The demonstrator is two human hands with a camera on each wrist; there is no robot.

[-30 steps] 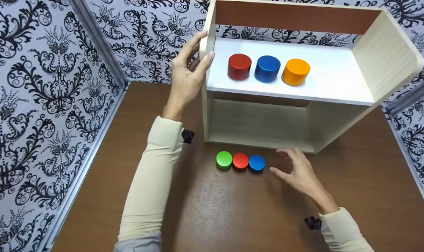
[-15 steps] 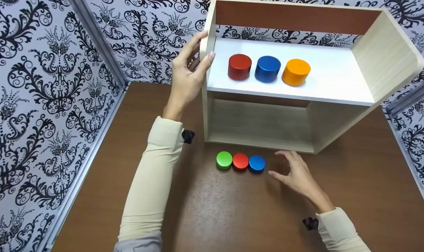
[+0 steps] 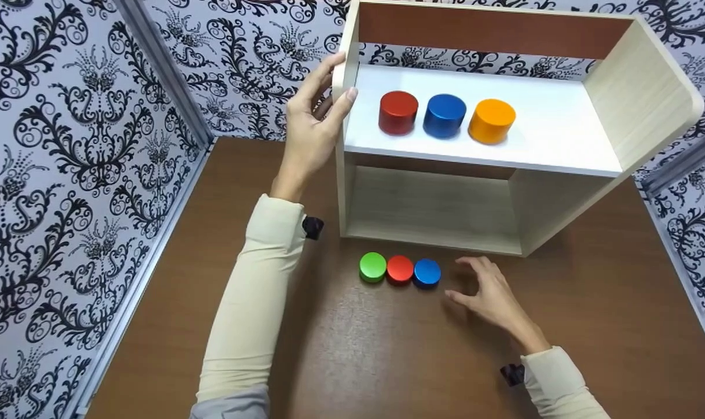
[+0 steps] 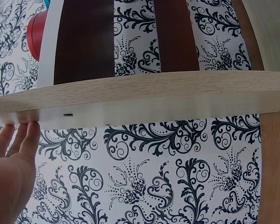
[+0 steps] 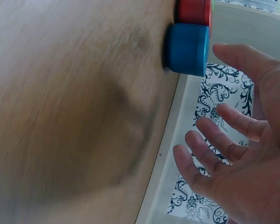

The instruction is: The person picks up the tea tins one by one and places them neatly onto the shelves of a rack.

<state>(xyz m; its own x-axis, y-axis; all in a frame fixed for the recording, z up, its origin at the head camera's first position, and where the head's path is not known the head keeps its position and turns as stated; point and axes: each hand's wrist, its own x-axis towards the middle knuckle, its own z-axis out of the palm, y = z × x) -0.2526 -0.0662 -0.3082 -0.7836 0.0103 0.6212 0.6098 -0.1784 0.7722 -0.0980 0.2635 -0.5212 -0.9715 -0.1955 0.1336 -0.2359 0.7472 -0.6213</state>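
My left hand (image 3: 312, 125) holds the left side panel of a light wooden shelf unit (image 3: 637, 99), its thumb by the front edge. Fingertips touch the panel's outer face in the left wrist view. Over the brown table, my right hand (image 3: 492, 297) has its fingers spread and loosely bent, with nothing in it. Just left of it, apart from the thumb, stands a small blue cylinder (image 3: 427, 272). A small red cylinder (image 3: 400, 269) and a small green cylinder (image 3: 373, 267) continue that row in front of the unit.
Larger red (image 3: 398, 112), blue (image 3: 444, 116) and orange (image 3: 492, 121) cylinders stand on the unit's white upper shelf (image 3: 562, 128). Below is a wooden lower compartment (image 3: 434, 203). Patterned wall panels (image 3: 85, 174) enclose the table (image 3: 352, 361).
My right hand has drifted slightly toward the table's front and a little left, staying off the small cylinders. My left hand keeps its place on the shelf unit.
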